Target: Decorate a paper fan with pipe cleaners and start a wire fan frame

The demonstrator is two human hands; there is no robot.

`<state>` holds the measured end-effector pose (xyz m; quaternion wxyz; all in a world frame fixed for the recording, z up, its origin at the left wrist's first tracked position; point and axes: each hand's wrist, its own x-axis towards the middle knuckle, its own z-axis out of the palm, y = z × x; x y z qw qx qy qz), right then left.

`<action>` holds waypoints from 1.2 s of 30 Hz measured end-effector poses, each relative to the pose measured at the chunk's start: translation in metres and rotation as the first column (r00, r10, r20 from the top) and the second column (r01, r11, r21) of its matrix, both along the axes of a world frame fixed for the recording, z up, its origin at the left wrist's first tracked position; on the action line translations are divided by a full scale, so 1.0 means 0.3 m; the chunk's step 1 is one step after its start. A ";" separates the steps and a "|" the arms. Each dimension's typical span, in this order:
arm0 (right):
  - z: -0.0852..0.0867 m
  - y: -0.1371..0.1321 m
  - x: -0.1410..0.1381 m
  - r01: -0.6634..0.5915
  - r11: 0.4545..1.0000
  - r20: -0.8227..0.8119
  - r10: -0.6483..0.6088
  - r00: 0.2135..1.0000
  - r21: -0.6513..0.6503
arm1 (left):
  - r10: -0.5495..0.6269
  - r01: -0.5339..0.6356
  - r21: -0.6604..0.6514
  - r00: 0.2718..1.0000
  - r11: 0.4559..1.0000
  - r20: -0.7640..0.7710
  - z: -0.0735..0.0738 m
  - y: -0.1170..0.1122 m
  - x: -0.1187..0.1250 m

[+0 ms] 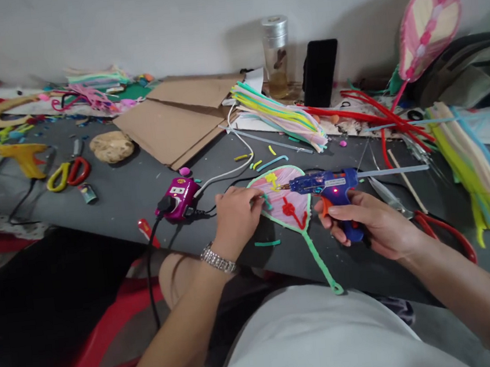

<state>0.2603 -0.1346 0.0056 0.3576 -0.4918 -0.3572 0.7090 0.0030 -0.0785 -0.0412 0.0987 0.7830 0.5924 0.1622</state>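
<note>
A fan-shaped craft of pink fuzzy pipe cleaners, with a green rim and green handle, lies on the table. Yellow and red pipe-cleaner shapes sit on its face. My right hand grips a blue hot glue gun, its fingers at the orange trigger. The gun's nozzle points left over the fan, near the yellow shape, and a clear glue stick extends from its back. At the fan's left edge, my left hand is closed in a pinch on a small teal pipe-cleaner piece, partly hidden by the fingers.
A purple power socket with cords stands left of the fan. Behind are cardboard, a pipe-cleaner bundle, a bottle and a phone. Red-handled scissors lie right; a yellow glue gun lies far left.
</note>
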 end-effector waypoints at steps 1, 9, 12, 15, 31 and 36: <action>-0.006 0.001 0.005 -0.006 1.000 -0.001 0.006 1.000 -0.007 | 0.003 -0.003 -0.023 1.000 1.000 0.006 0.005 0.015 -0.002; -0.030 0.001 0.010 -0.016 0.999 -0.013 0.015 1.000 -0.049 | -0.194 0.192 -0.107 0.981 0.976 -0.009 0.028 0.084 -0.022; -0.031 0.002 0.003 -0.027 0.997 -0.032 0.025 0.999 -0.070 | -0.250 0.251 -0.102 0.968 0.963 0.025 0.026 0.092 -0.044; -0.037 0.001 -0.007 -0.064 0.995 -0.046 0.060 0.997 -0.080 | -0.252 0.260 -0.110 0.964 0.959 0.086 0.019 0.097 -0.060; -0.078 -0.025 -0.102 -0.050 0.999 0.264 0.047 0.963 0.005 | -0.016 0.112 -0.187 0.893 0.976 0.450 0.012 0.027 -0.121; -0.064 -0.019 -0.121 -0.153 0.980 0.480 0.074 0.874 0.128 | 0.031 0.094 -0.224 0.866 0.970 0.499 0.025 0.012 -0.119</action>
